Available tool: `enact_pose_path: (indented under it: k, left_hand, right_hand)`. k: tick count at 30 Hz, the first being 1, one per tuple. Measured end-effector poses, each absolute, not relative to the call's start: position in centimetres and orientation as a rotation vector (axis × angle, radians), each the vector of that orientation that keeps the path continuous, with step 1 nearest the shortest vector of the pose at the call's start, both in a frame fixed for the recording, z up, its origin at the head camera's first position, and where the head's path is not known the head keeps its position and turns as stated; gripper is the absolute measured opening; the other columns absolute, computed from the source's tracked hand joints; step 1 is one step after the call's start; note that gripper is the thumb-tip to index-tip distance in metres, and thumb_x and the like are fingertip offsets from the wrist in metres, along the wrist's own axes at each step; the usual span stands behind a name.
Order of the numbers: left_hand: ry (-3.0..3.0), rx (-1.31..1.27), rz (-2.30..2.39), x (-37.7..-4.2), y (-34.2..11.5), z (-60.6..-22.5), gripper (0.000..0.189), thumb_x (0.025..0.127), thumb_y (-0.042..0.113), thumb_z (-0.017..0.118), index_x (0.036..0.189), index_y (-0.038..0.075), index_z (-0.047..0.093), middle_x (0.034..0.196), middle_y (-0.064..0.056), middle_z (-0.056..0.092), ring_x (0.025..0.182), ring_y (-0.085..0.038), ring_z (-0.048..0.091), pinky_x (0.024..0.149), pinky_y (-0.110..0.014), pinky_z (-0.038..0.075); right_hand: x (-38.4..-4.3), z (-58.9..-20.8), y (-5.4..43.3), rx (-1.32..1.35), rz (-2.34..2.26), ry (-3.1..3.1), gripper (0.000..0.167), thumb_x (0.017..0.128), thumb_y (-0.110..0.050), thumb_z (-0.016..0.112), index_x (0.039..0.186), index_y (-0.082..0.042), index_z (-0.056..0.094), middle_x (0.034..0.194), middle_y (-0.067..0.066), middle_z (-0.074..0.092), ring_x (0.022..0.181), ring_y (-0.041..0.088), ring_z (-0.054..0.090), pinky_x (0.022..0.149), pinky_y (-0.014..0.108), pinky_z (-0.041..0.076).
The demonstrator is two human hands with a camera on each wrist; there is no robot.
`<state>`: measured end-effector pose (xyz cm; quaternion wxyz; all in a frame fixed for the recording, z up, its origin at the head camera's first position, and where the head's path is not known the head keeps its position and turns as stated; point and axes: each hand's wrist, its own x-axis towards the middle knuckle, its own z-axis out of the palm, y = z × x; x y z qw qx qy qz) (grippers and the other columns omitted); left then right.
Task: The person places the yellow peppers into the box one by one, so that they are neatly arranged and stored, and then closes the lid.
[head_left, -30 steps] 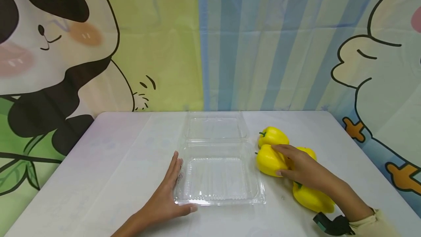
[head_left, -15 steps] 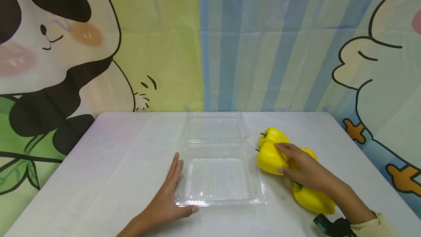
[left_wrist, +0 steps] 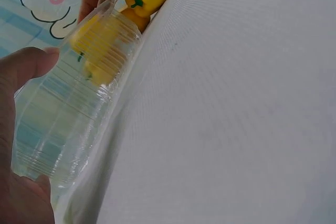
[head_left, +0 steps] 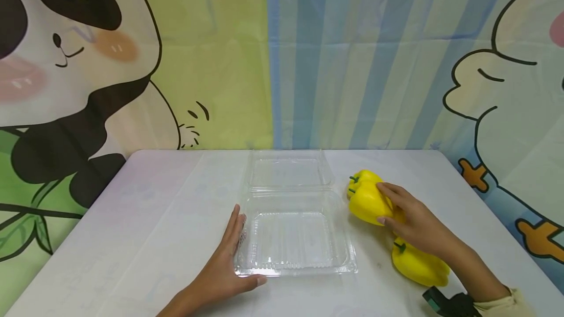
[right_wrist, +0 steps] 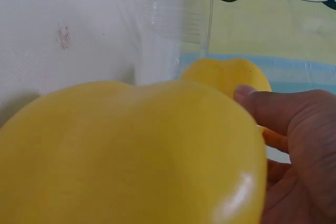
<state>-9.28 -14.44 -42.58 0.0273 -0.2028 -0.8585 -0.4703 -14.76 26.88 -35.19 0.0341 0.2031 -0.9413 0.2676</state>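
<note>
My right hand [head_left: 414, 221] grips a yellow bell pepper [head_left: 369, 203] between thumb and fingers, its green stem pointing left. Just behind it, another yellow bell pepper [head_left: 364, 176] is partly covered. Nearer the front edge, below my right wrist, lies a further bell pepper [head_left: 420, 265], which looms large [right_wrist: 131, 156] in the right wrist view. My left hand [head_left: 224, 268] lies along the left side of a clear plastic clamshell box [head_left: 291, 238], fingers straight and thumb stretched out at its front corner. The box's lid [head_left: 288, 170] is folded back flat.
A white cloth covers the table [head_left: 145, 238]. Behind it hangs a cartoon curtain [head_left: 220, 62] with a panda and blue stripes. A black wrist device [head_left: 449, 303] sits by the right sleeve [head_left: 500, 305].
My right hand has moved back and slightly right with its bell pepper, which now overlaps the rear one. The pepper formerly seen behind the hand is hidden. My left hand stays put.
</note>
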Motion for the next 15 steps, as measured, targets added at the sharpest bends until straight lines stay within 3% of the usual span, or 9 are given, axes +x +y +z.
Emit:
enact_pose_path:
  k: [7,15]
  left_hand:
    - [-2.672,-0.596,-1.429,-9.41,-14.29,-42.67,0.127,0.068,0.046,0.087,0.157,0.022,0.001,0.162,0.01,-0.011,0.143,-0.025,0.024,0.108,-0.042,0.031]
    - [-2.674,-0.609,-1.382,-9.4,-14.34,-42.59,0.128,0.067,0.049,0.086,0.157,0.019,0.001,0.162,0.008,-0.011,0.145,-0.024,0.017,0.106,-0.054,0.029]
  right_hand:
    - [-14.6,-34.96,26.66,0.649,0.813,-2.848,0.079,0.085,-0.012,0.076,0.151,-0.003,0.033,0.149,0.022,0.034,0.128,0.044,0.041,0.096,0.058,0.042]
    - [-14.44,-34.59,26.01,0.71,0.798,-2.76,0.08,0.084,-0.01,0.076,0.151,-0.006,0.034,0.148,0.017,0.037,0.125,0.038,0.046,0.093,0.051,0.045]
